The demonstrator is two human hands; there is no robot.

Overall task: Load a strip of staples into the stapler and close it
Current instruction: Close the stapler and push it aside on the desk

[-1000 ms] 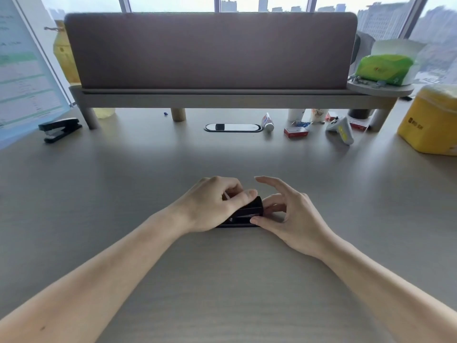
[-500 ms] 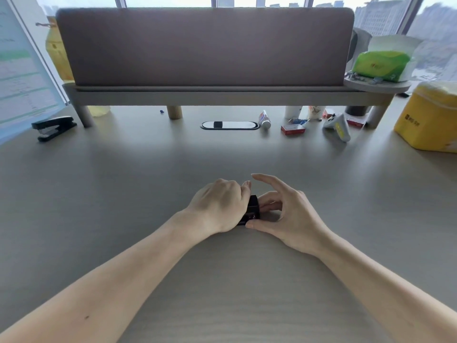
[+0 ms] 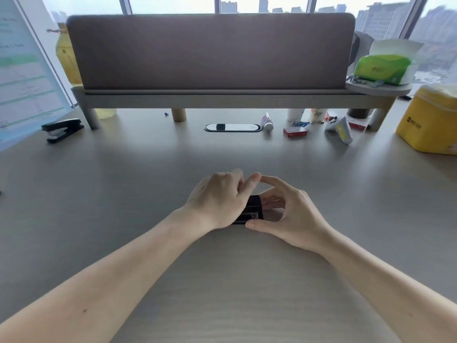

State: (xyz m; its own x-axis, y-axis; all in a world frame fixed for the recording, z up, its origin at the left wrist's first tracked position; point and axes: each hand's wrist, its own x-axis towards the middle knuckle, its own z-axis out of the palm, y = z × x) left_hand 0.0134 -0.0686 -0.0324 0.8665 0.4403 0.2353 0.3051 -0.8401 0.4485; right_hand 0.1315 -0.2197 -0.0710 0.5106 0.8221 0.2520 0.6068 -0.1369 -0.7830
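- Head view: a small black stapler (image 3: 253, 209) lies on the pale wood-grain surface (image 3: 123, 184) at the middle of the frame, mostly covered by the two hands
- The left hand (image 3: 217, 199) arches over the stapler from the left, its fingers curled down on the body, its grip closed on it
- The right hand (image 3: 291, 214) sits just right of it, thumb against the near right end and fingers bent toward the far end, its grip pinching the stapler
- No staple strip can be made out between the fingers
- A second black stapler (image 3: 61, 129) rests at the left of the frame, well apart
- A small red box (image 3: 295, 131) lies at upper right of centre, under a raised shelf carrying a grey divider panel (image 3: 210, 50)
- A yellow container (image 3: 430, 120) stands at the right edge
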